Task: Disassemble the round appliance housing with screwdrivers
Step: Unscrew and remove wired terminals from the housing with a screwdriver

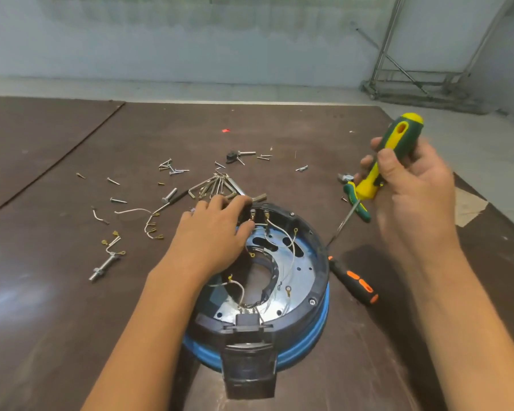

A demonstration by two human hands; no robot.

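Dark brown table (pixel 72 292) (screws scattered), pale wall behind; left hand (pixel 211 232) grips housing (pixel 303 280), right hand (pixel 410 185) clasps screwdriver (pixel 380 164).

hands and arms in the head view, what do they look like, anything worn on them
Both the left hand and the right hand are bare: no gloves, rings or bands show. Both forearms are uncovered to the bottom edge of the picture, with no sleeve, cuff or watch in view. No markings are visible on either.

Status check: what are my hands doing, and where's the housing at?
Left hand on far rim of round housing, steadying it. Right hand holds green-yellow screwdriver, tip off the work. Loose wires inside.
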